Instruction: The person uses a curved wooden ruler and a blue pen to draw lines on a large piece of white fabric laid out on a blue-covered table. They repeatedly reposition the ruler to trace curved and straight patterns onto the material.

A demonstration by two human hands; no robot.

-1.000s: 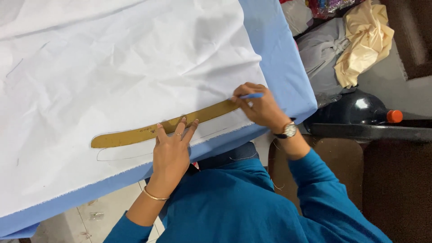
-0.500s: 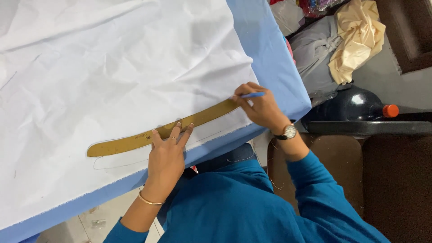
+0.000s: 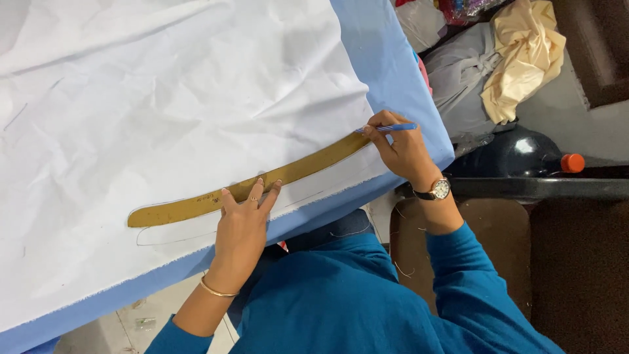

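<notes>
**Curved ruler held flat on white cloth, pen at its far end**

The left hand [image 3: 242, 226] lies flat on the cloth [image 3: 164, 98], fingers spread and fingertips [image 3: 260, 185] pressing down on the ruler [image 3: 196, 206]; it grips nothing. The ruler is long, curved and brass-coloured, and runs from lower left up to the right across the cloth's near edge. The right hand [image 3: 403, 147] is closed around a blue pen [image 3: 390, 128], whose tip meets the cloth right at the ruler's upper right end. A faint drawn line curves on the cloth just below the ruler.

The white cloth is creased and covers most of the bench [image 3: 393, 59], whose blue cover shows along the near and right edges. The right wrist carries a watch [image 3: 438, 190], the left a thin gold bangle [image 3: 216, 290]. Beyond the bench's right edge lie a cream bundle [image 3: 527, 59] and a dark rounded object [image 3: 511, 154].
</notes>
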